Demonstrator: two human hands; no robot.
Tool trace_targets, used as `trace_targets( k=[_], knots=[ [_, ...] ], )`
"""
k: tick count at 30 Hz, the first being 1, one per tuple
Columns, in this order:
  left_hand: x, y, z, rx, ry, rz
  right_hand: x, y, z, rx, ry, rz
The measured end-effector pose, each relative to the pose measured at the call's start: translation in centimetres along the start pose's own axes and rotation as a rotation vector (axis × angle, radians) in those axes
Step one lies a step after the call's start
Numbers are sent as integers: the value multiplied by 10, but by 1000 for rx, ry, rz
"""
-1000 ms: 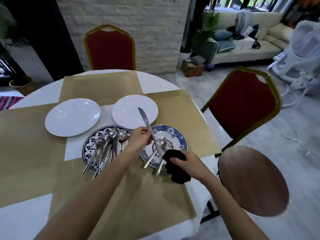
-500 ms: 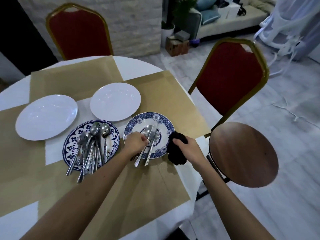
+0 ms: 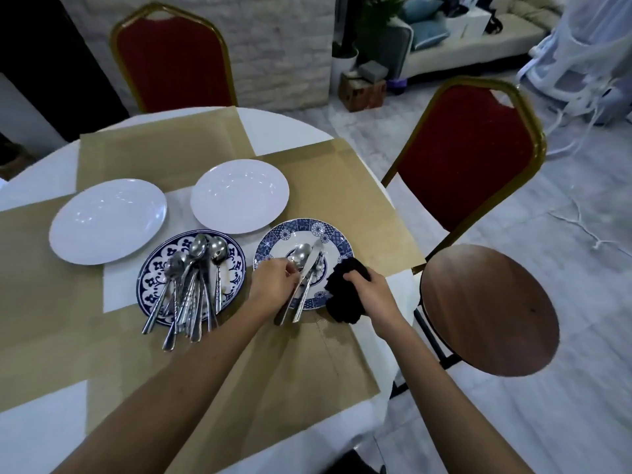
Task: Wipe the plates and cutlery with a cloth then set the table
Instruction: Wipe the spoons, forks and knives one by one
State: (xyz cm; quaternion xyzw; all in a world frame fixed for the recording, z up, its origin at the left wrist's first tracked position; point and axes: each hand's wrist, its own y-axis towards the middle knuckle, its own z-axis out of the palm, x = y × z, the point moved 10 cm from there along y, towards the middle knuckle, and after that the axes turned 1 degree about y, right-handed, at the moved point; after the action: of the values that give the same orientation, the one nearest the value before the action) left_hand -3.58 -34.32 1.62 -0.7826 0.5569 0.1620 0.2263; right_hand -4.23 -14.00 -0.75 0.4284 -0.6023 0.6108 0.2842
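At a round table [image 3: 37, 436], a person's left hand [image 3: 273, 283] curls its fingers onto the handle of a knife [image 3: 313, 260] lying beside a spoon [image 3: 301, 253] on a blue-patterned plate [image 3: 337, 236]; whether they clamp it cannot be told; the right hand [image 3: 371, 290] grips a bunched black cloth [image 3: 343, 302] at that plate's right edge; a heap of cutlery [image 3: 191, 285] fills a second patterned plate [image 3: 150, 271]; 2 white plates [image 3: 107, 220] sit beyond.
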Motion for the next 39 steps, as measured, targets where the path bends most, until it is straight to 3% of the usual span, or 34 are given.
trace_targets(
  k=[4,7,11,14,25,39],
  knots=[
    [37,-21,-34,-138,-98,-53,21,-3,29,63,114,-6],
    [82,-48,-69,-298,-107,-154,23,-3,63,136,216,105],
    [135,-86,-99,-455,-105,-313,29,-11,127,359,454,259],
    [166,-94,-91,-333,31,-388,36,-16,162,455,420,281],
    [183,-83,-84,-151,106,-418,23,-11,194,404,113,226],
    [212,-104,-105,-50,-176,-610,17,-21,202,431,-14,200]
  ],
)
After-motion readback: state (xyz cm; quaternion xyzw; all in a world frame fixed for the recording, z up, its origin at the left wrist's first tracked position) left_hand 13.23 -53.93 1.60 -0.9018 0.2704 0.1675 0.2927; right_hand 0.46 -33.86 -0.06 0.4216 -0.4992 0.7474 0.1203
